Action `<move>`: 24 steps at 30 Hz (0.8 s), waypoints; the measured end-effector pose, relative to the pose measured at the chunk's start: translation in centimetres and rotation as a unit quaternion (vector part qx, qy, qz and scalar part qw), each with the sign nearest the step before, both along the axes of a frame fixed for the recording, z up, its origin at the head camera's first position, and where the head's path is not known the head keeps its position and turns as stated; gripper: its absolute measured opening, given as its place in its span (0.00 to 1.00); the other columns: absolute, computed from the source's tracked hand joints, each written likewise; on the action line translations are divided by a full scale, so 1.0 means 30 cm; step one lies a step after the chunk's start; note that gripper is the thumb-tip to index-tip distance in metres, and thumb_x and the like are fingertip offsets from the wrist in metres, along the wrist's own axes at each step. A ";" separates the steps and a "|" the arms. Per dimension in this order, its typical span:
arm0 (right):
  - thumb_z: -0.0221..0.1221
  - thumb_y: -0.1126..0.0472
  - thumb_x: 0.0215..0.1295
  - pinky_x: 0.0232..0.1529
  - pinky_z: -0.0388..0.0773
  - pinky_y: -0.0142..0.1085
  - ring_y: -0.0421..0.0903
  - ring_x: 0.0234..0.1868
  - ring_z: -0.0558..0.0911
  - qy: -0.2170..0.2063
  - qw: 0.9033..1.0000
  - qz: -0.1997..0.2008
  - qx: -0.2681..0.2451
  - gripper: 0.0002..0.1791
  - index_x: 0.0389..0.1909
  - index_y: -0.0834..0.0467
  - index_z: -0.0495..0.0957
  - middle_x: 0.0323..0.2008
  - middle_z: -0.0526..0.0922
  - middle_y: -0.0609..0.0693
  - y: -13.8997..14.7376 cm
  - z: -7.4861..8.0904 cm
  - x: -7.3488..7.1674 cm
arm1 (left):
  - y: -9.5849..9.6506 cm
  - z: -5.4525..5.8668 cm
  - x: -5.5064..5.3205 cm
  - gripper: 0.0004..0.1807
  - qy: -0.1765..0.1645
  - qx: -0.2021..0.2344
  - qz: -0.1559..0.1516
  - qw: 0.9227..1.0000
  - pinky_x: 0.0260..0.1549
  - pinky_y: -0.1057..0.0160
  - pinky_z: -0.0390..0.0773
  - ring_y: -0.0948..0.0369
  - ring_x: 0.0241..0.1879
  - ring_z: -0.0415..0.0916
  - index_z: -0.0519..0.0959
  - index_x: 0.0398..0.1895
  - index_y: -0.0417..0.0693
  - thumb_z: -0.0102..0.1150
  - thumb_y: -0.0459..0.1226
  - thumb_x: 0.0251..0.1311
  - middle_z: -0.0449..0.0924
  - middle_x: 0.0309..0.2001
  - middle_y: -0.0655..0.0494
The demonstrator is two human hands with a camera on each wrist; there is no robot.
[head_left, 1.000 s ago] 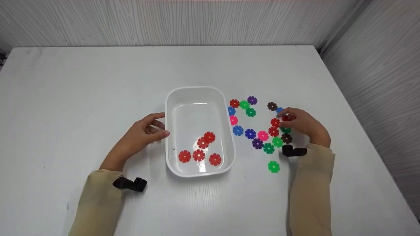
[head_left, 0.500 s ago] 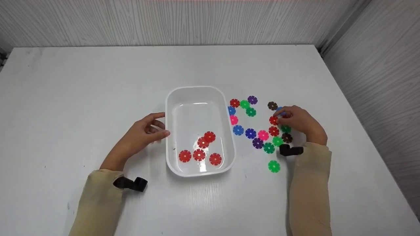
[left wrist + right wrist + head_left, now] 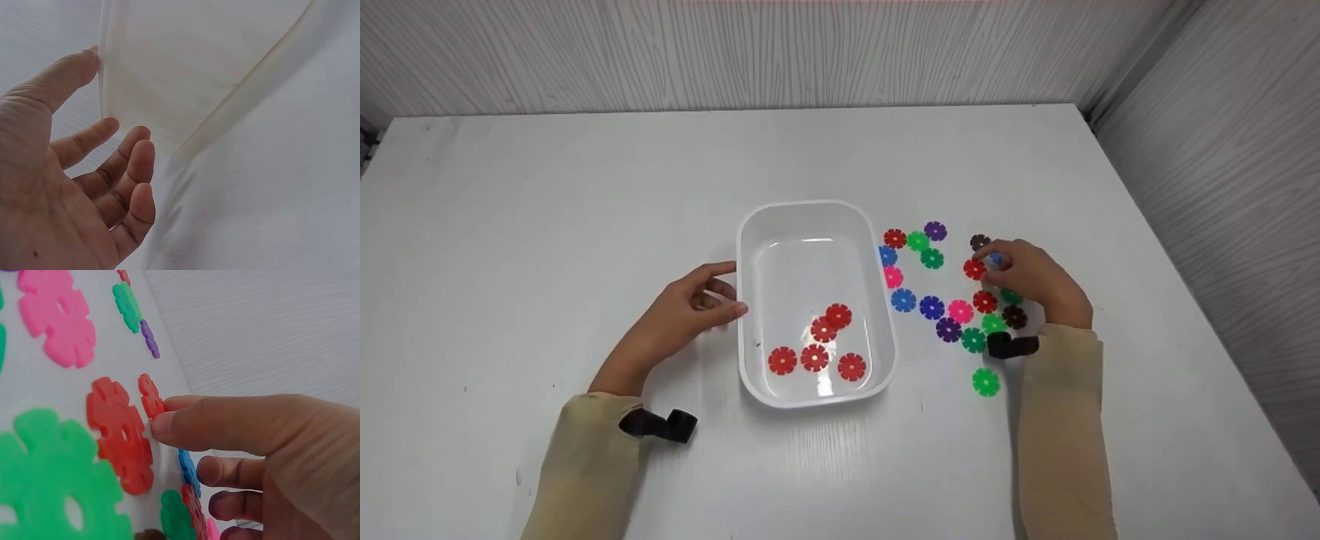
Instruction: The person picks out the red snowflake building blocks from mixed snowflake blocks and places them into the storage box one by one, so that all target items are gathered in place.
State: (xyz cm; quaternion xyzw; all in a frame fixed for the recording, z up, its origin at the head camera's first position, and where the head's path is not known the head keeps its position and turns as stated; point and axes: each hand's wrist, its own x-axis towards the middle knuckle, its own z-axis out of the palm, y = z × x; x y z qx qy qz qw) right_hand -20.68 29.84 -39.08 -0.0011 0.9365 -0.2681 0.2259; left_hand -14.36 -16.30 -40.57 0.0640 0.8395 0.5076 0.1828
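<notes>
My right hand (image 3: pixel 1031 277) pinches a red plastic snowflake disc (image 3: pixel 150 397) between thumb and index finger, its other fingers loosely bent. A second red disc (image 3: pixel 119 433) lies on the table close by in the right wrist view. My left hand (image 3: pixel 679 319) touches the left side of a white rectangular tub (image 3: pixel 757 225) with thumb and index fingertip. Its other fingers are bent loosely and hold nothing. Several red discs (image 3: pixel 814 358) lie in the near half of the tub.
Loose discs in several colours lie right of the tub, among them a purple one (image 3: pixel 935 231), a pink one (image 3: pixel 960 311) and a dark brown one (image 3: pixel 1014 317). A lone green disc (image 3: pixel 985 382) lies nearer the front. A grey wood-grain panel (image 3: pixel 735 56) stands behind the table.
My right hand has moved left and slightly away from me, bringing the pinched red disc along. My left hand has stayed against the tub.
</notes>
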 end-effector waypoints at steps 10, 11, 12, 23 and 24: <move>0.61 0.57 0.64 0.60 0.71 0.57 0.61 0.63 0.67 0.004 1.000 -0.012 -0.004 0.26 0.64 0.51 0.71 0.61 0.69 0.60 -0.006 0.008 0.009 | 0.000 0.001 -0.002 0.36 0.006 0.005 -0.001 1.000 0.42 0.64 0.75 0.60 0.40 0.75 0.62 0.71 0.51 0.62 0.47 0.62 0.74 0.53 0.45; 0.61 0.57 0.64 0.60 0.71 0.57 0.61 0.62 0.68 0.007 1.000 -0.013 -0.005 0.26 0.63 0.51 0.71 0.61 0.69 0.60 -0.012 0.008 0.008 | -0.002 0.001 -0.001 0.36 0.007 0.005 0.001 1.000 0.41 0.64 0.75 0.60 0.40 0.75 0.62 0.71 0.51 0.62 0.47 0.61 0.74 0.53 0.45; 0.61 0.57 0.64 0.59 0.72 0.56 0.61 0.61 0.68 0.008 1.000 -0.014 -0.004 0.25 0.62 0.52 0.71 0.60 0.70 0.60 -0.016 0.008 0.006 | -0.003 0.001 -0.001 0.36 0.007 0.005 0.001 1.000 0.41 0.64 0.75 0.60 0.39 0.75 0.62 0.71 0.51 0.62 0.47 0.61 0.74 0.53 0.45; 0.62 0.56 0.63 0.55 0.76 0.54 0.58 0.55 0.73 0.027 0.999 0.000 0.032 0.24 0.58 0.57 0.71 0.56 0.73 0.60 -0.043 0.002 0.003 | 0.002 -0.005 -0.006 0.35 0.005 0.010 0.002 1.000 0.41 0.65 0.75 0.61 0.39 0.75 0.64 0.70 0.49 0.62 0.46 0.61 0.74 0.51 0.46; 0.62 0.56 0.62 0.55 0.76 0.54 0.58 0.56 0.73 0.026 0.999 -0.002 0.031 0.24 0.58 0.57 0.71 0.56 0.73 0.60 -0.044 0.002 0.003 | 0.002 -0.006 -0.005 0.35 0.005 0.010 0.001 1.000 0.42 0.64 0.75 0.61 0.39 0.75 0.63 0.70 0.50 0.62 0.46 0.61 0.74 0.51 0.46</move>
